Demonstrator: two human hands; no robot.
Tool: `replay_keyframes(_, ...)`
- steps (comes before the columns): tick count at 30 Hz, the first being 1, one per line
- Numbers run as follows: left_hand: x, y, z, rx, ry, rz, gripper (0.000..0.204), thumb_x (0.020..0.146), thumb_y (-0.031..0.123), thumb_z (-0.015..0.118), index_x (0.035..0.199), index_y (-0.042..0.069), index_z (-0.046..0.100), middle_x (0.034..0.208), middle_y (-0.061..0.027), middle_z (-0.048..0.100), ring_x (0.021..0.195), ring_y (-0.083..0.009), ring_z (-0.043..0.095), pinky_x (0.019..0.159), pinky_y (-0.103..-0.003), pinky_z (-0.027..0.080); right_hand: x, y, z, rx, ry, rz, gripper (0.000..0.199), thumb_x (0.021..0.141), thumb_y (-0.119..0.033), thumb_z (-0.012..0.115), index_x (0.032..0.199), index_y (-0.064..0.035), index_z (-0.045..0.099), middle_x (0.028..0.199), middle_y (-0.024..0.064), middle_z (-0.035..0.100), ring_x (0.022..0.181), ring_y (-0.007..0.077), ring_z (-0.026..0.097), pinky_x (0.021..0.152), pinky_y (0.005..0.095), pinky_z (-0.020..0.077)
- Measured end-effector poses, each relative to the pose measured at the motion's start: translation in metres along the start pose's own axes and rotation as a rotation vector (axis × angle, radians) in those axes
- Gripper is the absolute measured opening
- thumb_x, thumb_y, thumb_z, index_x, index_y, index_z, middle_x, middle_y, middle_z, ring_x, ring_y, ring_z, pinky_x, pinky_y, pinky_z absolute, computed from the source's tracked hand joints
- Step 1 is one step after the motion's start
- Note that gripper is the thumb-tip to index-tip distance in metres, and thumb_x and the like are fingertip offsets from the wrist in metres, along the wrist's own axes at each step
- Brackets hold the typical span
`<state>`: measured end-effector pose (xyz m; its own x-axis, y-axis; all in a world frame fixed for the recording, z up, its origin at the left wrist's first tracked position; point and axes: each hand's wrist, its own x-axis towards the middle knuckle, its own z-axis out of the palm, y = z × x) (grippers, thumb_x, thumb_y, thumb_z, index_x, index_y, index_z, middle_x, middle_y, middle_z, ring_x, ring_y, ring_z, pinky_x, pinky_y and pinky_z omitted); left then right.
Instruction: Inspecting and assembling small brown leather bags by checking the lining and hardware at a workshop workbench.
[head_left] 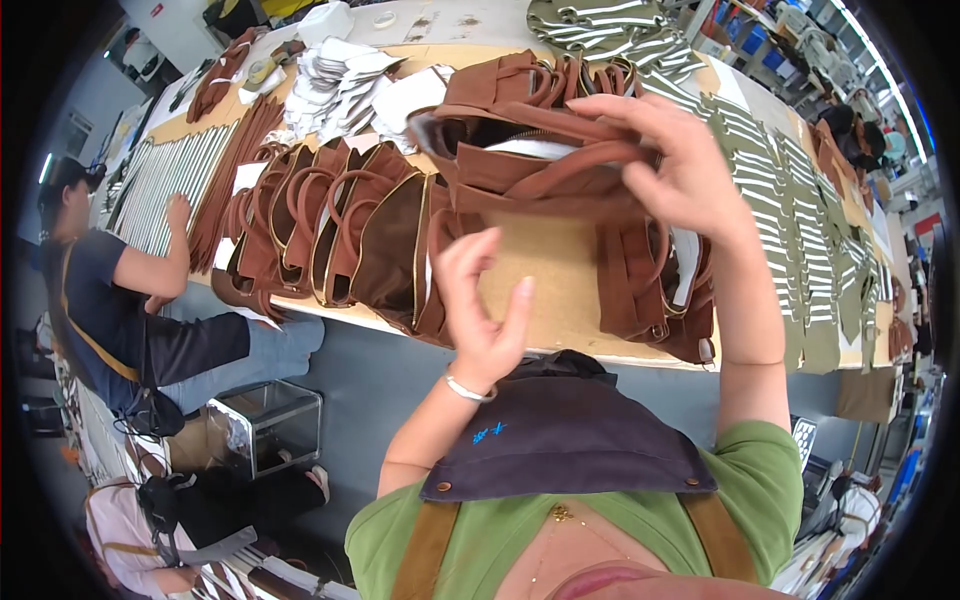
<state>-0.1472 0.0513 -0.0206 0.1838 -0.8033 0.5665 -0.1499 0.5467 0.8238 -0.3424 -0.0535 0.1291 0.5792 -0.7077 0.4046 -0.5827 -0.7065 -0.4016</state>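
Held up a brown bag [520, 140] over the long worktable [560, 290], right hand [680, 175] closed round its upper edge and handles, fingers curled over the top, thumb tucked behind. Left hand [485, 300] came up underneath half open, fingers loosely spread, thumb raised, gripping nothing, just below the bag's lower edge and apart from it as far as could be told. Kept the bag tilted, mouth gaping toward the far side, a white lining or insert showing inside. Hung directly above a row of brown bags [330, 230] stood on edge along the near side of the table, with a second bunch of brown straps and bags [650, 290] just beside the right wrist. Looked risky on several counts: carried on one hand only, so a slack pinch could probably have let the bag slide down onto the row and toppled it like dominoes; dangling handles could likely have snagged the straps below; the tilt might have shaken the white insert out. Stacked white cut pieces [345, 75] farther back and striped green-and-white panels [780, 190] down the right side, well apart. Seated to the left, another person [120, 290], one hand on striped strips [170, 180], too far off to be bumped, judging by the gap.
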Motion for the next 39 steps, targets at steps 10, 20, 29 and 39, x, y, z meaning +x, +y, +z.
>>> replay_keyframes(10, -0.005, 0.008, -0.015, 0.460, -0.263, 0.089, 0.068, 0.073, 0.020, 0.077, 0.134, 0.009, 0.049, 0.131, -0.0155, 0.044, 0.122, -0.0358, 0.041, 0.099, -0.044, 0.036, 0.002, 0.055, 0.054, 0.300, -0.108, -0.185, 0.052, 0.050, 0.016, 0.039, 0.085, -0.0048, 0.071, 0.086, 0.0043, 0.066, 0.101, 0.0253, 0.057, 0.094, 0.0372, 0.0456)
replay_keyframes(20, -0.043, -0.030, 0.024, 0.164, -0.390, -0.335, 0.041, 0.074, -0.002, 0.064, 0.113, 0.007, 0.055, 0.105, -0.0135, 0.051, 0.098, -0.0312, 0.053, 0.084, -0.038, 0.045, -0.044, 0.083, 0.106, 0.679, -0.249, 0.001, 0.046, 0.052, 0.018, 0.037, 0.074, -0.0048, 0.070, 0.083, 0.0052, 0.069, 0.096, 0.0244, 0.060, 0.090, 0.0351, 0.0467)
replay_keyframes(29, -0.068, -0.066, -0.006, 0.155, -0.159, -0.434, 0.031, 0.079, -0.015, 0.051, 0.099, 0.004, 0.064, 0.105, -0.0071, 0.045, 0.087, -0.0140, 0.055, 0.071, -0.023, 0.047, -0.084, 0.084, 0.064, 0.193, -0.482, 0.272, 0.030, 0.057, 0.016, 0.047, 0.069, -0.0043, 0.067, 0.085, 0.0087, 0.068, 0.091, 0.0283, 0.063, 0.081, 0.0365, 0.0498)
replay_keyframes(39, -0.053, -0.035, 0.010, 0.465, -0.244, -0.197, 0.017, 0.078, -0.005, 0.063, 0.091, 0.007, 0.067, 0.100, -0.0109, 0.053, 0.088, -0.0250, 0.055, 0.076, -0.034, 0.046, -0.051, 0.026, 0.145, -0.377, -1.077, 0.157, 0.018, 0.071, -0.012, 0.067, 0.087, -0.0061, 0.074, 0.092, 0.0115, 0.071, 0.094, 0.0274, 0.069, 0.077, 0.0364, 0.0551)
